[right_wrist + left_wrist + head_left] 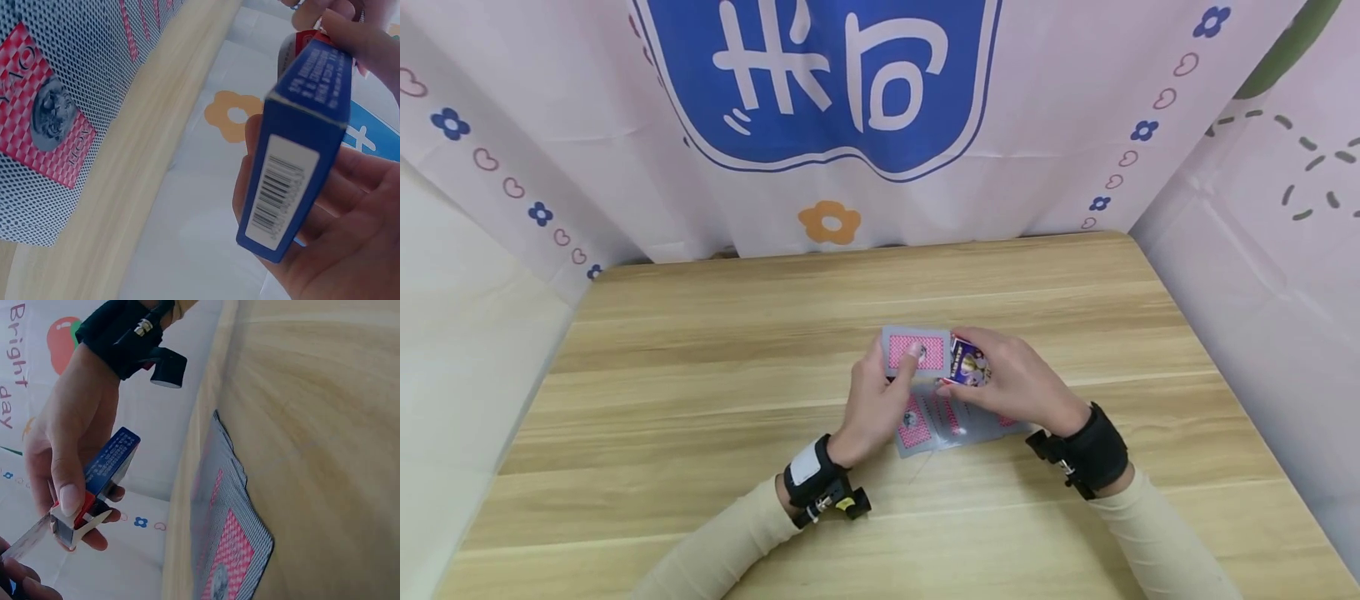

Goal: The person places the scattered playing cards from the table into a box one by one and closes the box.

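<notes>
My left hand (874, 404) holds several playing cards (936, 353), with red-patterned, grey-bordered backs facing up and the thumb lying across the top one. To the right, my right hand (1022, 383) grips a small blue card box (968, 363) between thumb and fingers. In the left wrist view the box's end flap (94, 526) stands out, and the held cards' edge (30, 536) points to that end. The right wrist view shows a barcode on the box's far end (281, 194). Below both hands, more playing cards (916, 423) lie spread and overlapping on the table, partly hidden by the right hand.
The wood-grain table (700, 400) reaches back to a white curtain (1037, 192) with a blue emblem. Pale fabric walls (1247, 233) stand on either side. Each wrist wears a black strap with a small camera (1086, 454).
</notes>
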`<action>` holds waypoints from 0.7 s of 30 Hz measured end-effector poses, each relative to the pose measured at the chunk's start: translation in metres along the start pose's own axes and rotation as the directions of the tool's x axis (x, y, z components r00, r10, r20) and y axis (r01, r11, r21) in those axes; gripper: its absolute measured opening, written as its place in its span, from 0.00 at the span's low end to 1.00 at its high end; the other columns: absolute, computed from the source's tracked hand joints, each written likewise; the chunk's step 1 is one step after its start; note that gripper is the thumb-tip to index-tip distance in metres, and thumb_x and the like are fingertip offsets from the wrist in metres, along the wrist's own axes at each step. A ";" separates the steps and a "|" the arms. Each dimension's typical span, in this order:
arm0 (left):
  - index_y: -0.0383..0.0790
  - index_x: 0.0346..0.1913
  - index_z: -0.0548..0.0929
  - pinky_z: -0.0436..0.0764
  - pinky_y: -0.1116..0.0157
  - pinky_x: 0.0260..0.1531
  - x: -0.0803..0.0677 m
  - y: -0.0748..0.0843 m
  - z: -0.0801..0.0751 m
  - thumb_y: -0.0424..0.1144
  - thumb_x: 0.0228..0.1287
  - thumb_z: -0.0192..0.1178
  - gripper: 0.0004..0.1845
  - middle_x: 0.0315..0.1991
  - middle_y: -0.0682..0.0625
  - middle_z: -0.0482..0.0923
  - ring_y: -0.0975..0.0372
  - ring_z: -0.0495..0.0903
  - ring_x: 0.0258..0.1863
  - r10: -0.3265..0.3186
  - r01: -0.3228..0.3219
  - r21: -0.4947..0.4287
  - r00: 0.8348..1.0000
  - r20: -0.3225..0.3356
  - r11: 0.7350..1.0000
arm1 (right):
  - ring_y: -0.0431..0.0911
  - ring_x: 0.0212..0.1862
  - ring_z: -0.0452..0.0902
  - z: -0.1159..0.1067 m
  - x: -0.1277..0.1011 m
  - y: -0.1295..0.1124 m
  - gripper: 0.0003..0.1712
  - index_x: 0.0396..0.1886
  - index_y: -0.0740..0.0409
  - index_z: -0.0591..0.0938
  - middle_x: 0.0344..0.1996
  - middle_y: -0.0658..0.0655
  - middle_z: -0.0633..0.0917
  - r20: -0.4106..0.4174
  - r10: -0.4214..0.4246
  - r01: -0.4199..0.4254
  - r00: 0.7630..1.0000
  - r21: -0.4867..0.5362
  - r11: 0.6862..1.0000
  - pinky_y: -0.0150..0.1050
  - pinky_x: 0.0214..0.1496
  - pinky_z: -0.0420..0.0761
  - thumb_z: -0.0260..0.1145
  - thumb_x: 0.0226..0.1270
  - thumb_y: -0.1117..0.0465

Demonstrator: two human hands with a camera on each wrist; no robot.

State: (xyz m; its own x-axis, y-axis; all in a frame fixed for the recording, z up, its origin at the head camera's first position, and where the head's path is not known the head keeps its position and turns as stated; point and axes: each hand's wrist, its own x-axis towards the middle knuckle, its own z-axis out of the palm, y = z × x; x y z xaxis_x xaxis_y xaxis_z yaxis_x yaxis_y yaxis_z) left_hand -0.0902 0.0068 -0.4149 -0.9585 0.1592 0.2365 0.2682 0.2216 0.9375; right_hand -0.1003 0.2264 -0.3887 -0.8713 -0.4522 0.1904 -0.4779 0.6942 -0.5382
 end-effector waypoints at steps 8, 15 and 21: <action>0.42 0.57 0.77 0.85 0.64 0.34 0.000 0.000 0.000 0.49 0.83 0.52 0.15 0.47 0.46 0.89 0.53 0.86 0.39 0.012 -0.013 -0.023 1.000 -0.023 1.000 | 0.40 0.39 0.82 0.002 0.000 -0.001 0.46 0.68 0.63 0.78 0.47 0.57 0.89 0.008 -0.013 0.013 1.000 -0.004 1.000 0.32 0.39 0.82 0.84 0.55 0.45; 0.43 0.57 0.76 0.83 0.65 0.28 -0.002 -0.002 0.001 0.49 0.84 0.51 0.15 0.46 0.47 0.89 0.54 0.87 0.36 0.011 -0.011 -0.022 1.000 -0.023 1.000 | 0.39 0.38 0.81 0.002 0.000 -0.003 0.46 0.67 0.62 0.79 0.46 0.55 0.89 0.004 -0.011 0.011 1.000 -0.004 1.000 0.32 0.38 0.81 0.85 0.54 0.44; 0.43 0.57 0.76 0.81 0.66 0.26 -0.002 -0.004 0.001 0.51 0.84 0.51 0.15 0.46 0.48 0.89 0.60 0.84 0.32 0.017 -0.017 -0.008 0.999 -0.034 1.000 | 0.40 0.39 0.82 0.003 0.001 -0.002 0.47 0.68 0.63 0.78 0.47 0.57 0.89 0.011 -0.020 0.020 1.000 -0.009 1.000 0.32 0.39 0.82 0.84 0.55 0.44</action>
State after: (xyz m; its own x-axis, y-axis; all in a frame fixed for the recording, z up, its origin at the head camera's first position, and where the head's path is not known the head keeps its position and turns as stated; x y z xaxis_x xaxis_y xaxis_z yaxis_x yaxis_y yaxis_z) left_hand -0.0895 0.0070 -0.4192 -0.9566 0.1305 0.2606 0.2836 0.2112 0.9354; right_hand -0.0994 0.2229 -0.3899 -0.8604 -0.4722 0.1919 -0.4962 0.6897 -0.5273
